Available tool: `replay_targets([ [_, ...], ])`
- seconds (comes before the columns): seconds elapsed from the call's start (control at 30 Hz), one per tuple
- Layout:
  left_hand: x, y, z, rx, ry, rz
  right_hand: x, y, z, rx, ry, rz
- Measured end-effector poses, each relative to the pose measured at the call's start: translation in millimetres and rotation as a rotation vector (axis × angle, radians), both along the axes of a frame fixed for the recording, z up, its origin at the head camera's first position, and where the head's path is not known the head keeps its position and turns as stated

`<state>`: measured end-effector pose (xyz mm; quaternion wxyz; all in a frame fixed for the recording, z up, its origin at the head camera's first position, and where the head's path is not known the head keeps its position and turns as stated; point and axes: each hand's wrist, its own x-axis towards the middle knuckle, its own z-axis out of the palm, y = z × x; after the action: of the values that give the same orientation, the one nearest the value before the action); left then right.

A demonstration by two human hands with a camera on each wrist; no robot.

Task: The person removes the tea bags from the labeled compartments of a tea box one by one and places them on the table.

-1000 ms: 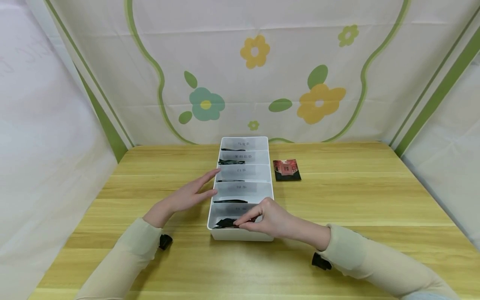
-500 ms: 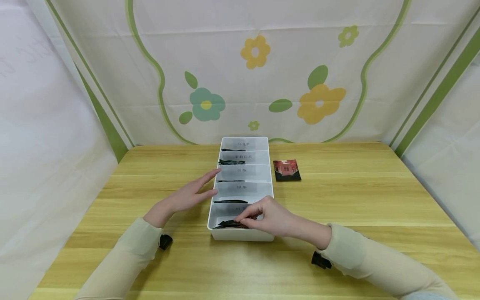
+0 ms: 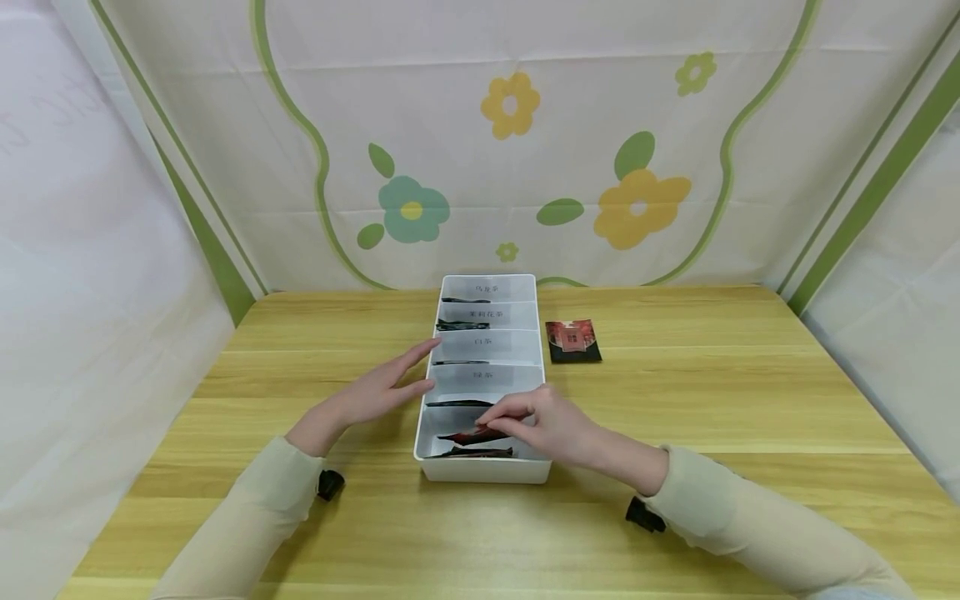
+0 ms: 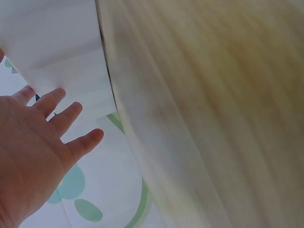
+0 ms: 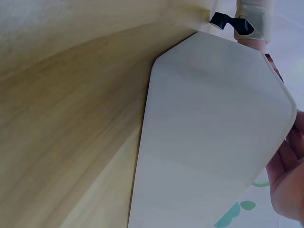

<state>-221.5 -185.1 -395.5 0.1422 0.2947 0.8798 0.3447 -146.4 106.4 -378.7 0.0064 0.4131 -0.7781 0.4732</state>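
A long white divided box stands on the table, its sections bearing printed Chinese labels. Over the nearest section, my right hand pinches a dark red tea sachet between thumb and fingers. More dark tea sachets lie at the front of that same section. My left hand has its fingers extended against the box's left side; the left wrist view shows this hand with fingers spread by the white wall. In the right wrist view the box wall hides the held sachet.
A red and black tea sachet lies flat on the table right of the box. Thin dark packets stand in the farther sections, including a thicker bunch. A flowered cloth hangs behind the wooden table.
My right hand has risen slightly and moved away from the box's front wall, drawing one sachet apart from the others. The left hand has stayed in place.
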Motion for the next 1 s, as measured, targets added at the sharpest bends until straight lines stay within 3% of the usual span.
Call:
replay_targets([
  [0.4,-1.7,-1.0,-2.9,0.013,0.017,-0.019,-4.2,18.9,13.5,-0.127,0.109,-0.035],
  [0.6,-2.2,-0.8,-3.4,0.008,0.021,-0.016,-8.5,29.8,27.7,-0.187,0.223,-0.038],
  [0.8,-1.7,-0.7,-2.8,0.010,0.026,-0.020,-12.3,44.3,43.0,-0.190,0.309,-0.122],
  [1.0,-1.9,-0.6,-3.2,0.015,0.031,-0.024,-17.9,63.3,48.9,-0.155,0.376,-0.244],
])
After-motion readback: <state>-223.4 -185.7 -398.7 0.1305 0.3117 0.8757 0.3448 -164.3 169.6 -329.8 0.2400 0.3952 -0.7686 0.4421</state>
